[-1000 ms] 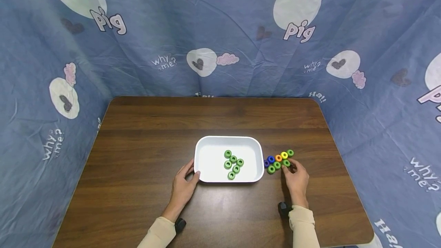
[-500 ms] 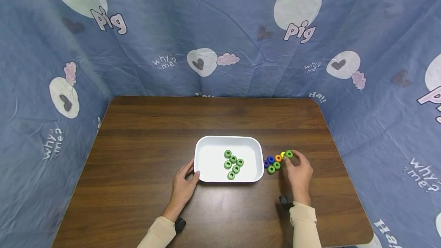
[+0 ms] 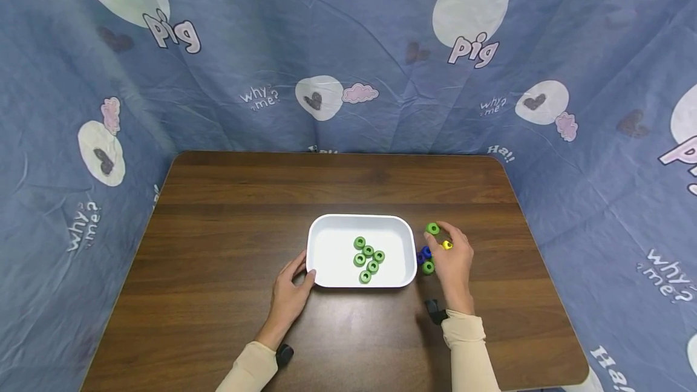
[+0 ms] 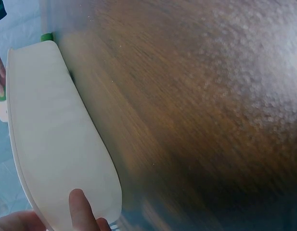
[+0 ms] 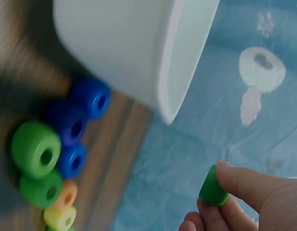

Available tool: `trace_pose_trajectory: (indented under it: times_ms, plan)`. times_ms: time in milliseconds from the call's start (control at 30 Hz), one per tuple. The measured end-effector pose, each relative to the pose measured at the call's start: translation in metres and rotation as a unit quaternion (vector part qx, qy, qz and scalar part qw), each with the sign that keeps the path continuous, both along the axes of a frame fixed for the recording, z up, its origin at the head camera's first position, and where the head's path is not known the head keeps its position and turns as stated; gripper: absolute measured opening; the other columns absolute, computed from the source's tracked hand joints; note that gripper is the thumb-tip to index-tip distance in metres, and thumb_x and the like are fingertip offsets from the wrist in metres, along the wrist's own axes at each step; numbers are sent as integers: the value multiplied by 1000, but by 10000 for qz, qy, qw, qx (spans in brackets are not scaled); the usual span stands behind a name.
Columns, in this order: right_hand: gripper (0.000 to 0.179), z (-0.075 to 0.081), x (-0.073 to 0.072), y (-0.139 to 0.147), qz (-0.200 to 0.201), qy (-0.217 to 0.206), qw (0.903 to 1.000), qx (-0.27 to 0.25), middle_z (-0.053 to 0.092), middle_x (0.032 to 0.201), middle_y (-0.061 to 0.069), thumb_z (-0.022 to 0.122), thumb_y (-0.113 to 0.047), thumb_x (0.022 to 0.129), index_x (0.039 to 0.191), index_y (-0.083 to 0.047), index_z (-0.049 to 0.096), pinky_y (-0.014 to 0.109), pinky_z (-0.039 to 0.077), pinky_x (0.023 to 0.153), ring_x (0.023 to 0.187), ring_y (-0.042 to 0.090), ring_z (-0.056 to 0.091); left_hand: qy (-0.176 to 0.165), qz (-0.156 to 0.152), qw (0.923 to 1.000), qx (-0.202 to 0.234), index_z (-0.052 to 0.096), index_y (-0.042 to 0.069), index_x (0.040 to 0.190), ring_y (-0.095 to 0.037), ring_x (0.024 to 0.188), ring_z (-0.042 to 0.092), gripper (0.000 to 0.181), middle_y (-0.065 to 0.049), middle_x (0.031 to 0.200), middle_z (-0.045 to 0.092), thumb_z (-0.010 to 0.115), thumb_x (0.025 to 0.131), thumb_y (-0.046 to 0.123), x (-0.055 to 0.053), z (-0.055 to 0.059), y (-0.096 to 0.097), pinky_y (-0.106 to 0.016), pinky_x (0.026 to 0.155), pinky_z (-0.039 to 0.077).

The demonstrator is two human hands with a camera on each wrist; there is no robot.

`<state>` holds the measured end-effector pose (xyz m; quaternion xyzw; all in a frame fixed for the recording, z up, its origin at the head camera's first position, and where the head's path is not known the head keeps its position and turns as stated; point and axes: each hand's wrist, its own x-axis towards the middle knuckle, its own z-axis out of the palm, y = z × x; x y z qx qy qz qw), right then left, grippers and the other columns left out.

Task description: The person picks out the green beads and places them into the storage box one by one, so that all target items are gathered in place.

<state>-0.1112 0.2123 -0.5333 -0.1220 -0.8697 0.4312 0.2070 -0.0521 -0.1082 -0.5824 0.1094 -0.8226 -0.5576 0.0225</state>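
My right hand (image 3: 453, 262) pinches a green bead (image 3: 432, 228) between thumb and fingers, raised beside the white tray (image 3: 327, 276); the same hold shows on the green bead (image 5: 214, 186) in the right wrist view. Below it, a cluster of loose beads lies on the table, including a yellow bead (image 5: 60, 218), an orange bead (image 5: 67, 194), dark and bright blue beads (image 5: 71, 161) and green ones (image 5: 35, 149); the hand hides part of them from the head. My left hand (image 3: 291, 295) holds the tray's near left corner, a fingertip (image 4: 78, 199) pressed on its outer wall.
Several green beads (image 3: 373, 267) lie inside the tray, toward its middle. The brown wooden table (image 3: 218, 228) reaches back to a blue patterned curtain (image 3: 218, 77). Dark cameras are strapped at both wrists.
My right hand lifted a green bead from the cluster and carried it up and left toward the tray's right side. My left hand and the tray stayed in place.
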Motion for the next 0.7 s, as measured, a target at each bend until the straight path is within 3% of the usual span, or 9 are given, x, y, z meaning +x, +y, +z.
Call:
trace_pose_trajectory:
  times_ms: [133,400,567,700]
  plan:
    - [33,-3,-3,-15,362,170,9990,217,75,109,18,82,-6,79,111,-2,73,51,55,92,105,37,67,17,27,10000,-39,59,7,140,-30,122,66,51,-15,131,67,69,90,11,0,0,0,-50,114,42]
    - [32,-14,-5,-44,924,-156,9945,474,75,110,14,82,-7,80,111,-5,74,46,55,90,105,33,67,13,-20,10000,77,58,9,141,-30,124,65,51,-14,133,66,70,91,12,-1,1,-1,-49,115,40]
    - [32,-21,-7,-56,1244,-98,9891,784,76,108,13,82,-9,80,110,-6,74,46,54,85,99,33,67,4,-12,10000,63,58,10,141,-30,124,65,52,-14,132,66,70,91,12,-1,1,-1,-50,115,40]
    - [31,-30,-9,-64,1531,1,9830,1018,76,107,13,82,-8,79,109,-5,74,47,53,91,103,33,68,65,-5,10000,18,59,9,141,-29,122,66,52,-14,131,67,70,90,11,0,0,-1,-49,114,42]
